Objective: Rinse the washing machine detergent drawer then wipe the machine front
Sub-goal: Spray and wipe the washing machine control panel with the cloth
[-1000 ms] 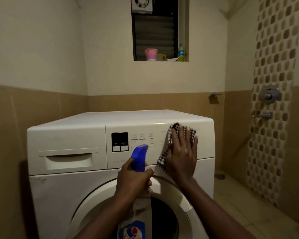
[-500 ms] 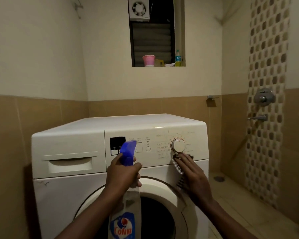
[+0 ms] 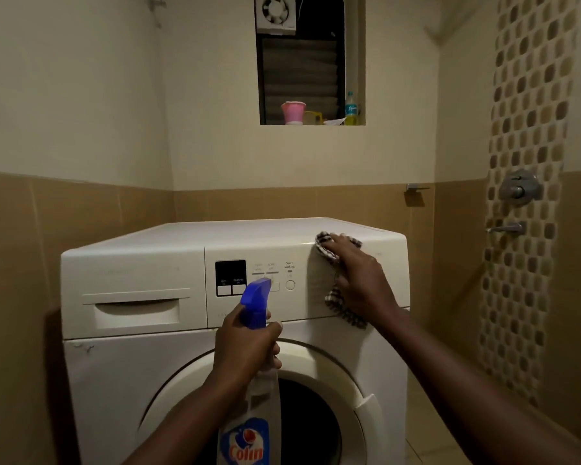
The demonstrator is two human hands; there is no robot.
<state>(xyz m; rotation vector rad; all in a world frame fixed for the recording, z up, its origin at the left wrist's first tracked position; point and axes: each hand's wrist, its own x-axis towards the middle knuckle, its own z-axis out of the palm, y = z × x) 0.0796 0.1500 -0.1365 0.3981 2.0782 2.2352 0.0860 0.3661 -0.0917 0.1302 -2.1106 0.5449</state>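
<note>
Washroom, centre right: right hand (image 3: pixel 359 280) pressed the limp cloth (image 3: pixel 348 317), best held flat-palmed, against the machine front (image 3: pixel 131 380); left hand (image 3: pixel 245 350) gripped a spray bottle (image 3: pixel 256 297).

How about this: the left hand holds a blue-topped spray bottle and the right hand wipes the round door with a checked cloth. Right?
Not the door. The head view shows the right hand pressing the checked cloth on the control panel, at its top right corner. The left hand does hold the blue-topped spray bottle.

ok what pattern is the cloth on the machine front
Dark-and-white checks; the cloth shows best in the head view, pressed to the control panel under the right hand.
</note>
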